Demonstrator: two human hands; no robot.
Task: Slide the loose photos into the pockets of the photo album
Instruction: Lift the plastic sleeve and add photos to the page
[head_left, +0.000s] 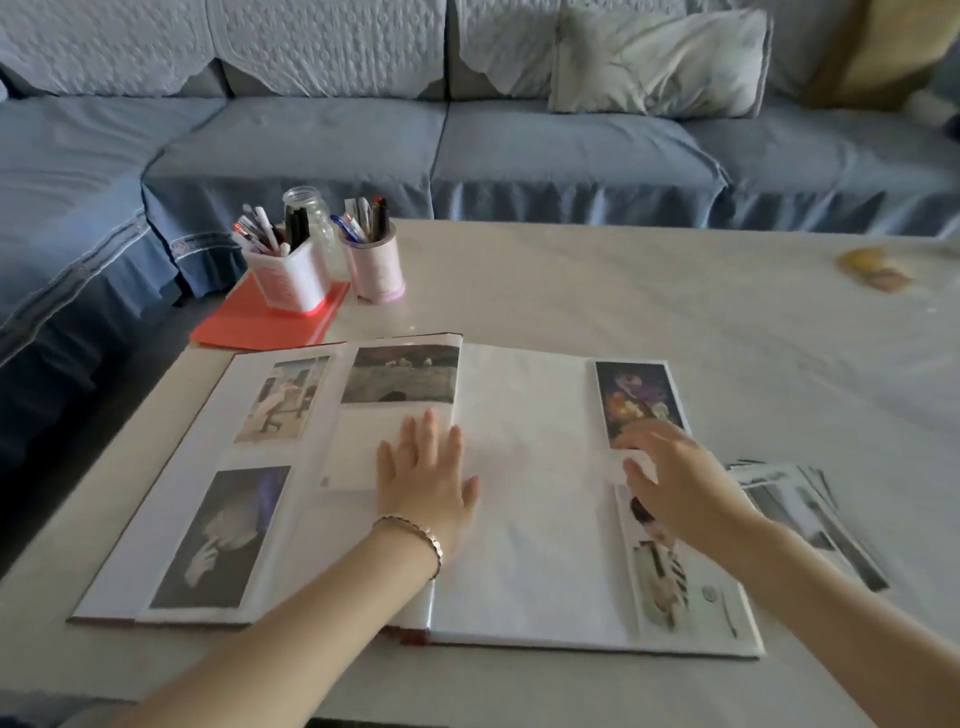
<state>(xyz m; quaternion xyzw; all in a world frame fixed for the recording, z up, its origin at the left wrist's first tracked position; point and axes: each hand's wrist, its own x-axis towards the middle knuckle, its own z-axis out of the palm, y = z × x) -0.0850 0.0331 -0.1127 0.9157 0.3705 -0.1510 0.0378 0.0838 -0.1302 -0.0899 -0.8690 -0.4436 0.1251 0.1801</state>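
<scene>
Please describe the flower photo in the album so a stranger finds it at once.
Find the open photo album on the pale table. Two upright photos lie along the outer edge of its right page. The flower photo is the farther one, dark with purple and orange blooms; the nearer photo is pale.

So we're looking at the photo album (530, 545) lying flat and wide open, white pocket pages facing up. On its left page a pale figure photo (283, 400) is sitting at the far outer corner, a landscape photo (400, 374) up by the spine, and a dark grey photo (221, 538) at the near outer corner. Along the album's right edge we're seeing a dark flower photo (641, 400) at the far end and a striped-outfit photo (670, 582) nearer us. The loose photos (810, 514) are lying fanned out, blurry, just right of the album.
</scene>
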